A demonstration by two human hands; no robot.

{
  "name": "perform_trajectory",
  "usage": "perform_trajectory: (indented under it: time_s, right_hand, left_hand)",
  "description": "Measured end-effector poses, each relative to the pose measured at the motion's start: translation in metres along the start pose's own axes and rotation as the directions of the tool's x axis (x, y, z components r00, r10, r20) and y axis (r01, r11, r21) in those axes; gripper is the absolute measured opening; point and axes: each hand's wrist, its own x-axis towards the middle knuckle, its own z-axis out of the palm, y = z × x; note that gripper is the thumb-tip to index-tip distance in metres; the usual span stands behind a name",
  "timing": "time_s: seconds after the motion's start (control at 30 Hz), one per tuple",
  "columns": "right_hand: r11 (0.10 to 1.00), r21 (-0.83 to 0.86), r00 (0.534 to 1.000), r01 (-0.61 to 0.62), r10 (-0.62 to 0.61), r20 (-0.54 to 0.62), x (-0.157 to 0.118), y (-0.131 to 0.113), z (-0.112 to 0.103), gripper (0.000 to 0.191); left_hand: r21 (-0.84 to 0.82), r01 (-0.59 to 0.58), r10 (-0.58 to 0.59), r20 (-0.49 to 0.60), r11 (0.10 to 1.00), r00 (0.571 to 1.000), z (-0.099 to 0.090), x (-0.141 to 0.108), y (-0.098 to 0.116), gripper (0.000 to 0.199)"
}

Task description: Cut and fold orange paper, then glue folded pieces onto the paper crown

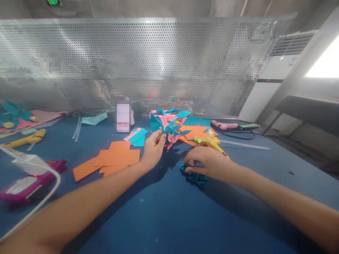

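Observation:
Pinched in my left hand [155, 146] is a folded paper piece of teal and pink flower shapes [165, 121], held upright above the table. My right hand [209, 162] curves over a dark teal, crinkled bundle [197, 178] on the blue table [159, 218]; its thumb and fingertips come near each other at the bundle, and what they grip is too small to make out. Behind my right hand lies a yellow glue gun [210, 142]. Orange paper sheets [116, 155] are spread left of my left hand, with more orange paper [197, 131] behind the flowers.
A phone [123, 117] stands upright before a perforated metal screen [148, 63]. At left are a purple device [29, 185] with a white cable [57, 176] and another yellow glue gun [28, 138]. A pink glue gun [224, 125] and clear sticks [245, 144] lie back right.

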Motion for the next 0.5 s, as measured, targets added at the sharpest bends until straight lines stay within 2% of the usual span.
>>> perform_trajectory:
  time_s: [0.17,0.33,0.5]
  right_hand:
    - [0.996,0.024,0.994,-0.091,0.089,0.065,0.002,-0.009,0.003,0.009]
    - [0.991,0.007,0.989,-0.134,0.133,0.062,0.007,-0.015,0.004,0.019]
    - [0.988,-0.02,0.983,-0.156,0.157,0.099,0.012,-0.02,-0.002,0.018]
  left_hand:
    - [-0.006,-0.009,0.009,0.024,1.0,1.0,0.0,-0.001,0.003,0.025]
    - [0.001,0.004,-0.004,0.021,1.0,1.0,0.0,-0.001,0.004,0.025]
    - [-0.011,0.01,-0.01,0.022,1.0,1.0,0.0,-0.002,0.005,0.023]
